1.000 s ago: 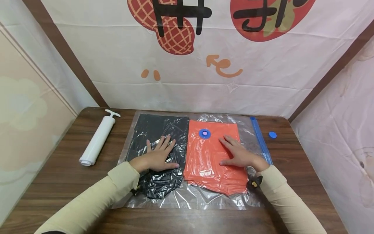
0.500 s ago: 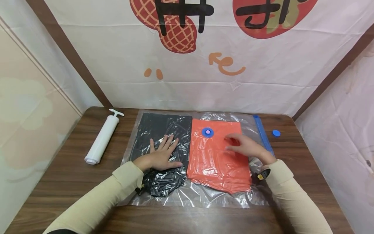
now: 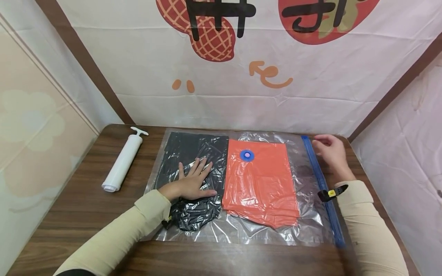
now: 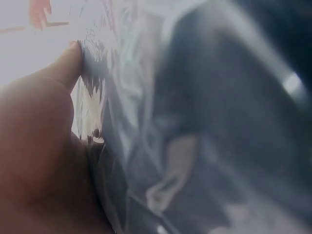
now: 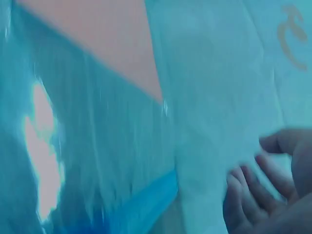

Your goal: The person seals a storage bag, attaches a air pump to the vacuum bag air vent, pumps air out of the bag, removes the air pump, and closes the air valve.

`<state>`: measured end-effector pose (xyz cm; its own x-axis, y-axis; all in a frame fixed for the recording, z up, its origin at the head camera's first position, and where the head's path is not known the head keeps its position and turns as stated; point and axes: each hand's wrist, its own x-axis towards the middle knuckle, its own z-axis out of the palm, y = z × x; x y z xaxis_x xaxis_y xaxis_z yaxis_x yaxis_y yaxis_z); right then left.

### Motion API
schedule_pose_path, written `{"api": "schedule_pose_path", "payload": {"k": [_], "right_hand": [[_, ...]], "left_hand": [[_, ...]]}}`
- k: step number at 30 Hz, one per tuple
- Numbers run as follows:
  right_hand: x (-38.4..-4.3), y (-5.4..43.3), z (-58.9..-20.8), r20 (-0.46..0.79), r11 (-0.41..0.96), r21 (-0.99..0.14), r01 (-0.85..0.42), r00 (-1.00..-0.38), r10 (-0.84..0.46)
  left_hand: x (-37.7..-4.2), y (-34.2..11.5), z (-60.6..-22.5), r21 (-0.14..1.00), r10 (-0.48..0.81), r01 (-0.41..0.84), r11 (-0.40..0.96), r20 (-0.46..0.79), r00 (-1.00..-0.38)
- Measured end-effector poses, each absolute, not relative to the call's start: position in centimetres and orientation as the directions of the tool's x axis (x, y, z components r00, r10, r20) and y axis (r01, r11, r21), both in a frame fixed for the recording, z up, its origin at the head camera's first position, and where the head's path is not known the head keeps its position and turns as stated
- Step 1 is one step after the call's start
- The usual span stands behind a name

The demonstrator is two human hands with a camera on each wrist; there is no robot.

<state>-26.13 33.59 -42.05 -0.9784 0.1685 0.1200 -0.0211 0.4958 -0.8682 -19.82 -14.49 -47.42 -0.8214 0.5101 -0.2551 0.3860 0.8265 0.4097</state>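
A clear vacuum storage bag (image 3: 238, 239) lies flat on the table, holding a black folded bundle (image 3: 186, 145) on the left and an orange one (image 3: 266, 184) beside it. Over the orange part sits a round blue valve (image 3: 247, 155) with a pink centre. My left hand (image 3: 191, 186) rests on the black part, fingers spread; in the left wrist view its thumb (image 4: 63, 68) lies along the shiny plastic. Past the blue zip strip (image 3: 316, 165) hovers my right hand (image 3: 333, 155), fingers loosely curled with nothing visible between them. The small blue cap is hidden behind that hand.
A white hand pump (image 3: 122, 165) with a T-handle lies on the left of the wooden table (image 3: 72, 214). A printed cloth wall (image 3: 148, 76) stands right behind the table's back edge, with more cloth at both sides.
My right hand has lifted off the orange part and moved right, past the zip strip to where the blue cap lay. My left hand stays in place on the black part.
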Motion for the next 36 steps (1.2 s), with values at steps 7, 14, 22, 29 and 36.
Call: {"api": "schedule_pose_path", "payload": {"k": [7, 14, 22, 29, 36], "right_hand": [[-26.0, 37.2, -43.1, -0.105, 0.559, -0.773, 0.298, -0.93, 0.351], [-25.7, 38.8, -44.8, -0.224, 0.587, -0.719, 0.372, -0.924, 0.311], [-25.7, 39.1, -45.7, -0.092, 0.703, -0.654, 0.28, -0.951, 0.294], [-25.4, 39.0, -45.6, -0.082, 0.737, -0.613, 0.284, -0.951, 0.298], [-25.5, 39.1, -45.8, -0.095, 0.734, -0.618, 0.281, -0.954, 0.286]], "left_hand": [[-19.9, -14.7, -48.3, 0.416, 0.504, 0.384, 0.824, -0.23, -0.832], [-19.9, -14.6, -47.8, 0.406, 0.503, 0.386, 0.828, -0.238, -0.831], [-19.5, -14.2, -46.8, 0.378, 0.497, 0.389, 0.84, -0.249, -0.831], [-19.4, -14.1, -46.7, 0.377, 0.5, 0.392, 0.839, -0.249, -0.83], [-19.3, -14.2, -46.7, 0.376, 0.497, 0.391, 0.84, -0.244, -0.833]]}}
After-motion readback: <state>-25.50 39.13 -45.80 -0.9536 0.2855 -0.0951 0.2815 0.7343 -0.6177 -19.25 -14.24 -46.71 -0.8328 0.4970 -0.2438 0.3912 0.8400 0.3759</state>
